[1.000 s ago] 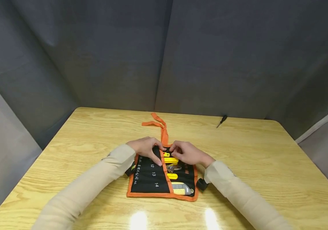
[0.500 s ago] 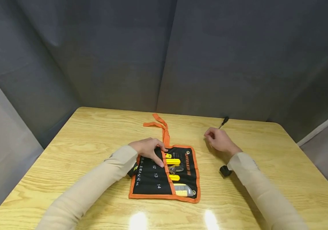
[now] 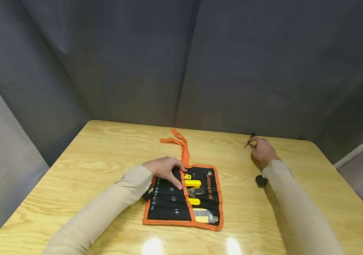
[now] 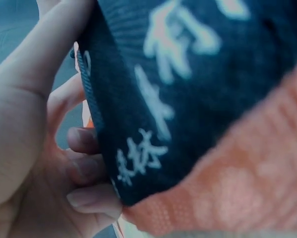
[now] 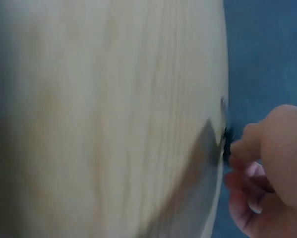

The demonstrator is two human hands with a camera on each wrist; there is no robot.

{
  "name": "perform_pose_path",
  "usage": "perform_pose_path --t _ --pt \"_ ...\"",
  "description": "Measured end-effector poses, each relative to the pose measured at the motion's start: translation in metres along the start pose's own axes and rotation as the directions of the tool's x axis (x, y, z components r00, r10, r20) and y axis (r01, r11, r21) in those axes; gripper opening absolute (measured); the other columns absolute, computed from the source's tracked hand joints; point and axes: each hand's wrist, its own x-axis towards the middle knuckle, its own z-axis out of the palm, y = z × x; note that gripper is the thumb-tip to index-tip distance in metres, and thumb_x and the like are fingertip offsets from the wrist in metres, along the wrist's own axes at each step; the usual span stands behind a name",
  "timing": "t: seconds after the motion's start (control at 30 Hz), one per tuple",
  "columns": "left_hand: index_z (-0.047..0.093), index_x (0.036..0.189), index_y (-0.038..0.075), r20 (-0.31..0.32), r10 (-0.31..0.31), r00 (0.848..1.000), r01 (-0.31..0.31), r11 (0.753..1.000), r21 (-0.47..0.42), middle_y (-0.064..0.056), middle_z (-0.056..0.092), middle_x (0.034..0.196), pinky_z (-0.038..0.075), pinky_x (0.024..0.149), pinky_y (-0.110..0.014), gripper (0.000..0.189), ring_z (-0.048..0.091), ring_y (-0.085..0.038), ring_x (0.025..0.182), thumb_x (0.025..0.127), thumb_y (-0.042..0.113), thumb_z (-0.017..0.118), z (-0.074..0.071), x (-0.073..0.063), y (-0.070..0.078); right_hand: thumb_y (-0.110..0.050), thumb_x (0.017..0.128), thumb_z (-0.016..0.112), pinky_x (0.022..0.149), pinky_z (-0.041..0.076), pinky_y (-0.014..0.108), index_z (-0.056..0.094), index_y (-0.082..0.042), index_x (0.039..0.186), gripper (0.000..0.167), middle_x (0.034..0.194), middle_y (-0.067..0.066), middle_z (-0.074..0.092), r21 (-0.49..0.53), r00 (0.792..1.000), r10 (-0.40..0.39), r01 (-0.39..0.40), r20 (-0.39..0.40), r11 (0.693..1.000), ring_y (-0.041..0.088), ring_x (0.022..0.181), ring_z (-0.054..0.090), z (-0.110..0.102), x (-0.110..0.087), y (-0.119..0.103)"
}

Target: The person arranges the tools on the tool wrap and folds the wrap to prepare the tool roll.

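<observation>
A black fabric tool roll (image 3: 162,212) with orange edging lies open on the table. My left hand (image 3: 165,168) holds its upper left part, thumb on the front; in the left wrist view the fingers (image 4: 91,196) curl behind the cloth (image 4: 198,109). Several tools poke from the pockets: a grey-and-yellow utility knife (image 3: 204,216), yellow handles (image 3: 193,183) and a metal tool head, possibly pliers (image 3: 197,192). At the table's far right edge, my right hand (image 3: 263,150) pinches a small black-handled screwdriver (image 3: 247,144). Its handle (image 5: 228,144) is partly hidden by my fingers.
Orange tie straps (image 3: 184,150) stretch from the roll toward the back of the wooden table (image 3: 111,148). A dark grey curtain (image 3: 137,71) hangs right behind the far edge. Black wrist cameras (image 3: 261,181) sit at both cuffs.
My right hand has left the tool roll's pockets and moved right and away to the screwdriver, which it now pinches. The left hand has stayed on the roll.
</observation>
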Motion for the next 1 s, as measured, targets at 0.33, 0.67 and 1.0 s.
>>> perform_pose_path --t 0.33,0.67,1.0 --pt "0.063 0.124 0.022 0.013 -0.018 1.000 0.018 0.999 0.035 0.004 0.055 0.138 0.043 0.103 -0.034 0.057 0.047 -0.019 0.129 0.073 0.038 0.084 0.001 0.001 0.006 0.006 0.086 0.043 0.088 0.039 0.064 0.037 0.000 0.143 0.057 0.108 0.040 0.053 -0.055 0.999 0.011 -0.009 0.045 0.998 0.059 0.114 0.031 -0.002 0.020 0.029" --pt "0.059 0.131 0.023 0.000 0.083 0.997 -0.081 0.962 0.262 0.001 0.057 0.133 0.043 0.104 -0.037 0.066 0.052 -0.019 0.123 0.074 0.051 0.079 0.007 0.002 0.018 -0.001 0.096 0.047 0.081 0.038 0.057 0.050 0.005 0.132 0.037 0.120 0.044 0.042 -0.173 0.994 0.050 -0.032 0.101 0.984 0.055 0.100 0.037 -0.020 0.001 0.035" --pt "0.061 0.127 0.020 -0.115 0.133 0.984 -0.095 0.953 0.286 -0.001 0.060 0.116 0.049 0.088 -0.034 0.045 0.058 -0.017 0.101 0.091 0.046 0.062 0.001 -0.011 0.012 0.004 0.087 0.060 0.086 0.046 0.060 0.067 0.007 0.106 0.020 0.105 0.030 0.064 -0.225 0.995 -0.047 0.067 0.093 0.972 0.053 0.101 0.053 -0.030 -0.005 0.031"
